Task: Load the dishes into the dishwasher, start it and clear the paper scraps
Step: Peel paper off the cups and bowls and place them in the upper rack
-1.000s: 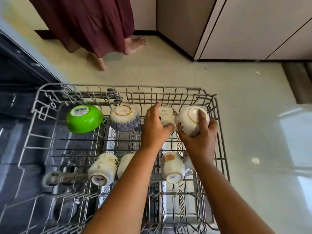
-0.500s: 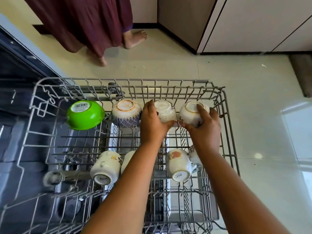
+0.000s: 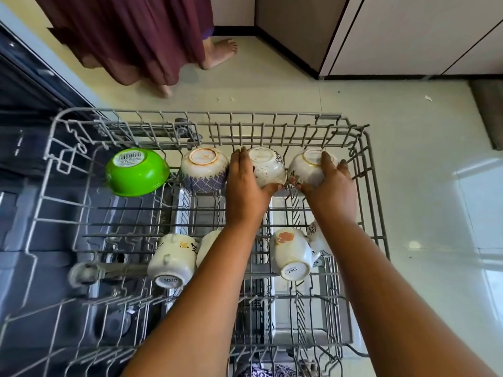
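The grey wire dishwasher rack (image 3: 283, 123) is pulled out over the floor. Along its far row stand upside down a green bowl (image 3: 137, 172), a blue-patterned bowl (image 3: 204, 170), a speckled white bowl (image 3: 268, 168) and a floral white bowl (image 3: 309, 170). My left hand (image 3: 245, 191) grips the speckled bowl from its left side. My right hand (image 3: 330, 186) grips the floral bowl from the right, fingers over its base. Nearer me, several white mugs lie on the tines, among them one at the left (image 3: 172, 259) and one with an orange flower (image 3: 291, 254).
Another person in a dark red skirt (image 3: 130, 36) stands barefoot beyond the rack. Small paper scraps (image 3: 428, 98) lie on the cream tiled floor. Beige cabinets (image 3: 408, 34) line the back right. The open dishwasher (image 3: 24, 148) is at the left.
Both hands have pushed their bowls further toward the rack's far edge and set them lower among the tines. The floral bowl, tilted a second ago, now sits base up.
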